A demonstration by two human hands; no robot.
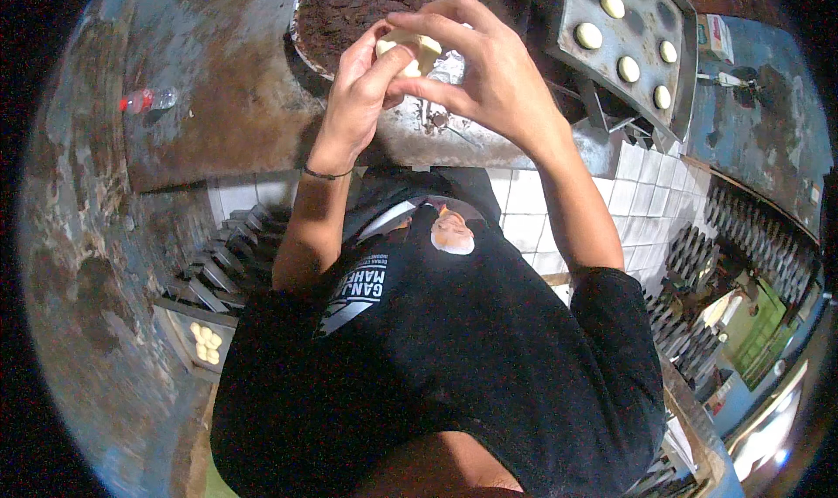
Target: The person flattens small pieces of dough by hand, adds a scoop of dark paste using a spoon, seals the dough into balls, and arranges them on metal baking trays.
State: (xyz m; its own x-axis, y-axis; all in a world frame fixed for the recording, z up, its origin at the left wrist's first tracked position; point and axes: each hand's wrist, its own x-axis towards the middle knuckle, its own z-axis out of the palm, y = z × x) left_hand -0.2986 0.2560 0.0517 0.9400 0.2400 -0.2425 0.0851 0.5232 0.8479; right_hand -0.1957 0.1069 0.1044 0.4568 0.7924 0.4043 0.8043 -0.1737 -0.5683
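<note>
A pale, soft piece of dough (423, 54) sits between my two hands, its surface folded and hollowed. My left hand (358, 77) cups it from the left, with the thumb pressed onto its front. From the other side my right hand (489, 66) curves around it, thumb below and fingers above, the tips at its edge. Behind my hands stands a wide round pan (297, 44) full of dark brown, crumbly filling (349, 13). What lies inside the dough is partly hidden by my fingers.
At the far right, a metal baking tray (602, 57) holds several pale dough balls (589, 35). A carton (714, 40) stands beyond it. A clear bottle with a red cap (148, 101) lies on the worn tabletop (218, 140). More dough balls (206, 343) sit at lower left.
</note>
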